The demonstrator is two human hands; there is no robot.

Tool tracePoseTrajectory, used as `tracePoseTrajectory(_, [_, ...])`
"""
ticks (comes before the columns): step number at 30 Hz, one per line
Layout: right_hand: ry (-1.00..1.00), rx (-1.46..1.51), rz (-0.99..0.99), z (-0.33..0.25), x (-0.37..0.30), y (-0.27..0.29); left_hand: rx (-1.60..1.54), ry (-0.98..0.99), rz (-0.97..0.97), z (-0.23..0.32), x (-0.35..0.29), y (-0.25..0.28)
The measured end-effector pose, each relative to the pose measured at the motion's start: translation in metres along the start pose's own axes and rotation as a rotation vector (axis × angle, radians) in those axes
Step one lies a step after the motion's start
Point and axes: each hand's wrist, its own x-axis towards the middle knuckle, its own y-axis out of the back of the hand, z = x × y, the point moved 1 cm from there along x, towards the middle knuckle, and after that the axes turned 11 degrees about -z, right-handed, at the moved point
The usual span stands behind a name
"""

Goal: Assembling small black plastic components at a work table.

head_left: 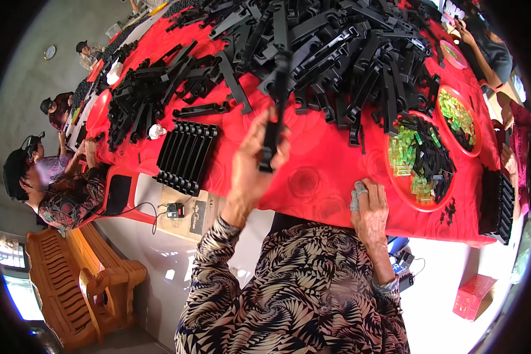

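My left hand (249,165) is raised over the front of the red-covered table, closed around one end of a long black plastic part (271,141). The part stands nearly upright in the picture and is smeared by motion toward its far end. My right hand (370,213) rests on the cloth at the table's near edge, its fingers loosely extended with no object visible in them. A grey wrapping (357,196) covers one of its fingers. Left of my left hand lies a row of similar black parts (187,154), side by side.
A large heap of black parts (330,53) covers the far middle. A red-rimmed basin (393,187) of green and black small pieces stands at right, with another basin (479,141) beyond. Co-workers sit along both sides. A wooden bench (71,283) stands at lower left.
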Motion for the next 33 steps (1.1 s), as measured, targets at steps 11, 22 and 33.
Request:
tracePoseTrajectory(11, [-0.003, 0.021, -0.01, 0.007, -0.002, -0.001, -0.261, 0.399, 0.062, -0.089, -0.063, 0.0])
tracePoseTrajectory(22, [-0.143, 0.395, 0.15, 0.015, -0.009, 0.001, 0.038, 0.365, 0.083, -0.101, -0.071, -0.013])
tracePoseTrajectory(33, [-0.275, 0.646, 0.005, 0.003, -0.034, 0.022, 0.117, 0.397, 0.078, -0.106, -0.079, -0.027])
